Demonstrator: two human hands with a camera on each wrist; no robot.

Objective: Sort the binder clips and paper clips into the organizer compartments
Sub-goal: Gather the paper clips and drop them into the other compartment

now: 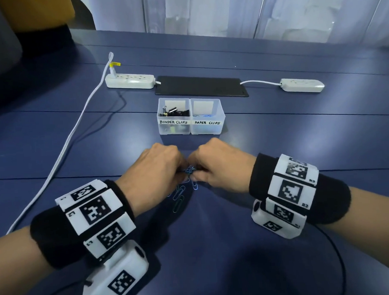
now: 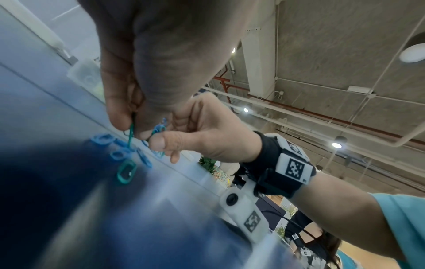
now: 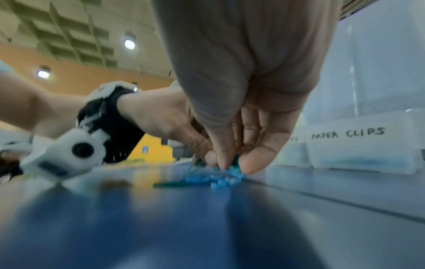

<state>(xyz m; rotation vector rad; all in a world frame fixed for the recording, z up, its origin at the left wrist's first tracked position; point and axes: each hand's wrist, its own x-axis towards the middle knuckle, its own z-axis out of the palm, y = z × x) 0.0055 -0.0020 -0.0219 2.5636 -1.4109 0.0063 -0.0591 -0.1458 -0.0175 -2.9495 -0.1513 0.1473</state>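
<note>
Near the desk's front edge, left hand [image 1: 160, 163] and right hand [image 1: 216, 162] pinch tangled paper clips [image 1: 189, 171] (seemingly separating them) before binning.

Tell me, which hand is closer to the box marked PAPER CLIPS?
The right hand. It sits just in front of the PAPER CLIPS box, pinching paper clips. The left hand works beside it, in front of the BINDER CLIPS box.
</note>
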